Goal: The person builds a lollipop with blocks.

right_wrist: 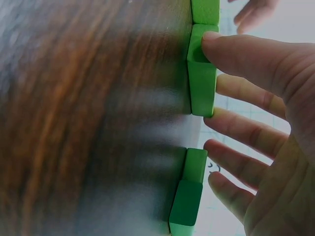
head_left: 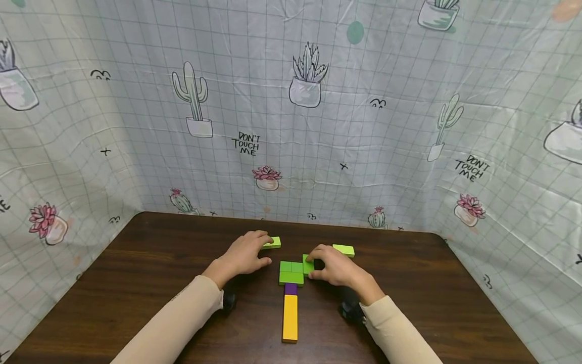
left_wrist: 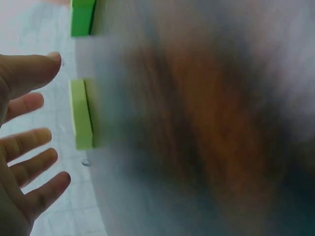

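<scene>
My right hand (head_left: pixel 335 266) pinches a green block (right_wrist: pixel 203 88) between thumb and fingers, at the right side of a cluster of green blocks (head_left: pixel 291 278) lying flat. Over on the left, my left hand (head_left: pixel 241 256) reaches above a lime block (head_left: pixel 273 243), its fingers spread and loosely extended. The left wrist view shows that lime block (left_wrist: pixel 81 115) apart from the thumb. Below the cluster a short purple block (head_left: pixel 290 288) meets a long yellow block (head_left: pixel 290 318), forming a line toward the person.
Another lime block (head_left: pixel 344 250) lies behind the right hand; the right wrist view shows further green blocks (right_wrist: pixel 189 196) beyond the fingertips. The dark wooden table (head_left: pixel 150 283) ends at a hanging curtain (head_left: pixel 291 126) printed with cacti. Dark wrist cameras (head_left: pixel 351 309) sit under both wrists.
</scene>
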The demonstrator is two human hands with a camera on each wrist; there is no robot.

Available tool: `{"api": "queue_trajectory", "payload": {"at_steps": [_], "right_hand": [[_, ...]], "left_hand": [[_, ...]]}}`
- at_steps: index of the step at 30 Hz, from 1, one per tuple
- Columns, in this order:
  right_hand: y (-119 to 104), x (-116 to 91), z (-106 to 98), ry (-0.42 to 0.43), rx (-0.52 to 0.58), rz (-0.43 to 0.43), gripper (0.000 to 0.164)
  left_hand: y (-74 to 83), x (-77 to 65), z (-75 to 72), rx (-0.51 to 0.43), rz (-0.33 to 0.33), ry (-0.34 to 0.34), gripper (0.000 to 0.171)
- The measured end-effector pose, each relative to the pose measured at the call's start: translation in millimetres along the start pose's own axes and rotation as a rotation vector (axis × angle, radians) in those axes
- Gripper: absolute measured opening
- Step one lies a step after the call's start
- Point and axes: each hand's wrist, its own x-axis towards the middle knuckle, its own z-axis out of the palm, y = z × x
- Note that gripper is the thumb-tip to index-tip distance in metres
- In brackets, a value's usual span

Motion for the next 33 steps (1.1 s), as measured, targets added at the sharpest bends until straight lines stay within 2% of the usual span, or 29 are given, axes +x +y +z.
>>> {"api": "queue_trajectory", "payload": {"at_steps": [9,20,33], "right_hand": [[-0.4,0.1,1.0,0.002,0.003,-0.001,0.035],[-0.4,-0.6,-0.1,0.000,0.012,-0.001,0.035],[1.2,1.2,0.7,0.001,0.012,0.009,0.034]], "left_hand": [[-14.4,9.7,3.1,-0.096,-0.053,-0.124,0.048],[-14.8,15.1,2.6,-0.066,-0.069,-0.170,0.048],[-6.6,6.7,-5.8,0.008,-0.042,-0.174,0.042]]}}
